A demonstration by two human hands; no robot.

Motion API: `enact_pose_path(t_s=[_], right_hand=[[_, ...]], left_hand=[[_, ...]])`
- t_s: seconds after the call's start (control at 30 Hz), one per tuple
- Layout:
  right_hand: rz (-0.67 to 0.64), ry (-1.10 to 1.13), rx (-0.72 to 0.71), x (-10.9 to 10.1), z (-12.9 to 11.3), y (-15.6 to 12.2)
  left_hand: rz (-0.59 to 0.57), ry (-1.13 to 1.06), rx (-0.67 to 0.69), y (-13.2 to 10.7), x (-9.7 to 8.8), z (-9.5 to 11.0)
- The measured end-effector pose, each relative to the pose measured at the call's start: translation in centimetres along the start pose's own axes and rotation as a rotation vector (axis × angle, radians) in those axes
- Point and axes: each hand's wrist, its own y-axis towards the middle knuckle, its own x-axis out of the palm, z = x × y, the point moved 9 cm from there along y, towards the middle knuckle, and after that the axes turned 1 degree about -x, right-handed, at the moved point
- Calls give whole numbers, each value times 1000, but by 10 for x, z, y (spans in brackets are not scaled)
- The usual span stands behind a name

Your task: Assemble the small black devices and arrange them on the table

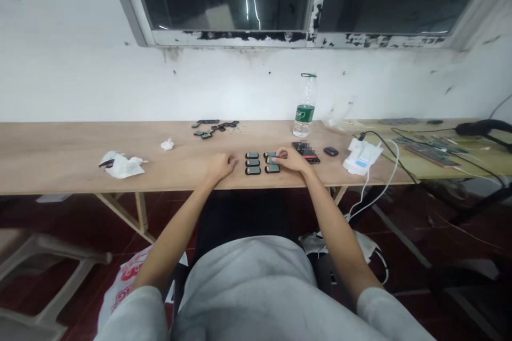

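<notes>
Several small black-framed rectangular modules with grey-green screens (pixel 253 162) lie in two short columns on the light wooden table (pixel 80 162). My left hand (pixel 222 166) rests just left of them, fingers curled, with nothing visible in it. My right hand (pixel 290 160) lies over the right column, its fingertips on an upper module (pixel 271 160). Whether those fingers grip that module, I cannot tell. Directly right of that hand lies a black smartphone (pixel 306 153), partly blurred out.
A heap of dark modules and small parts (pixel 214 128) lies behind my hands. Also on the table are a water bottle (pixel 304 106), crumpled tissues (pixel 122 166), a small dark oval case (pixel 330 151) and a white charger (pixel 362 155) with cables. A wall stands behind.
</notes>
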Motion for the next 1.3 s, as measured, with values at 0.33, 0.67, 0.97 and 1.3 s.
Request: enact_pose_path(t_s=[0.33,0.67,0.97,1.3], right_hand=[[35,190,-122,6,-84,-15],[-19,339,-141,19,-114,-25],[-13,303,-142,18,-117,-25],[-34,321,-97,22,-110,-23]], left_hand=[[225,-279,407,-23,-50,87],[161,-275,608,-34,-53,112],[175,-134,725,-39,-55,109],[322,-75,827,-46,-55,110]])
